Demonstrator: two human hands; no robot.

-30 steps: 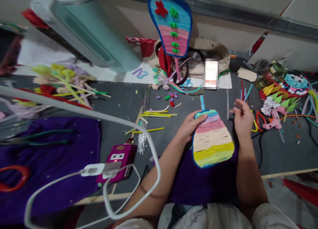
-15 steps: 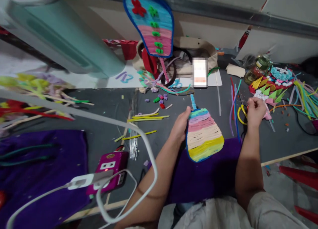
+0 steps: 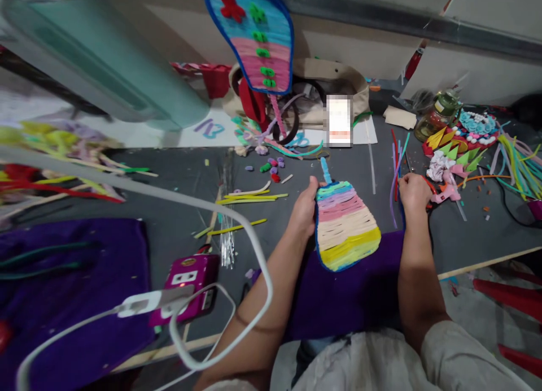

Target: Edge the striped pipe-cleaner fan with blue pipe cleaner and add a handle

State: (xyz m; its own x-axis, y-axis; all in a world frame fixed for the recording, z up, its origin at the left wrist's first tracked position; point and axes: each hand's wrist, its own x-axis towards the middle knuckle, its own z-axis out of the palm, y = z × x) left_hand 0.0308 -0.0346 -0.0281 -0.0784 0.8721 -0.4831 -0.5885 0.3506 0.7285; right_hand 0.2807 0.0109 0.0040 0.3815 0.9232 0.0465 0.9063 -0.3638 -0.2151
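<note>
A fan-shaped piece (image 3: 348, 224) wrapped in bands of green, purple, pink, cream and yellow, edged in dark blue, has a light blue stem (image 3: 325, 169) at its top. My left hand (image 3: 304, 210) grips it by its upper left edge. Over on the right, my right hand (image 3: 414, 192) has its fingers pinched together at a bundle of coloured pipe cleaners (image 3: 394, 179), by the dark blue one; whether they hold it is hard to make out. Scissors lie partly hidden behind this hand. Pink and white paper pieces (image 3: 446, 190) are just right of it.
A teal cylinder (image 3: 139, 74) and a striped decorated piece (image 3: 265, 46) stand at the back. Yellow strips (image 3: 249, 198) lie left of centre. A white cable (image 3: 254, 252) loops from a magenta power box (image 3: 197, 281) across the left foreground. A glass jar (image 3: 432, 122) stands at right.
My right hand has moved left and slightly down, from the paper pieces to the pipe cleaners, now covering the scissors' yellow handle. My left hand keeps its grip on the fan-shaped piece.
</note>
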